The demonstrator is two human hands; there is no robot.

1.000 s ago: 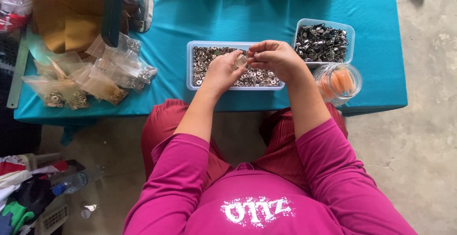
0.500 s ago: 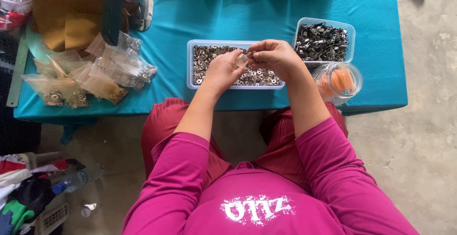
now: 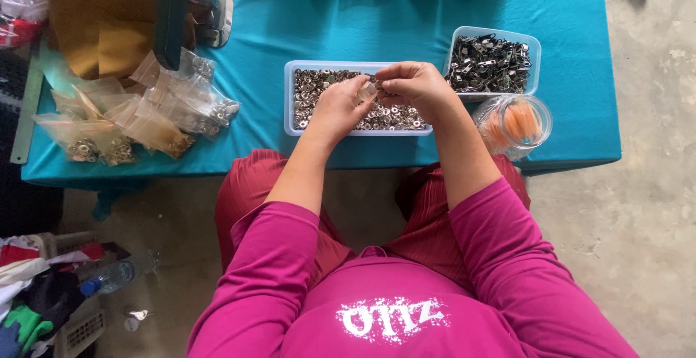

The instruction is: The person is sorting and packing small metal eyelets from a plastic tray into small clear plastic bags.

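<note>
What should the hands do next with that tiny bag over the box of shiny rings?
Probably slip a ring into the small clear bag: both the left hand and right hand pinch it right above the tray of metal rings.

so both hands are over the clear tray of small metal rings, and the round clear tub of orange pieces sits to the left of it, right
Not quite. The head view shows the round clear tub of orange pieces to the right of the clear tray of small metal rings, not the left. The left hand and right hand are over that tray.
</note>
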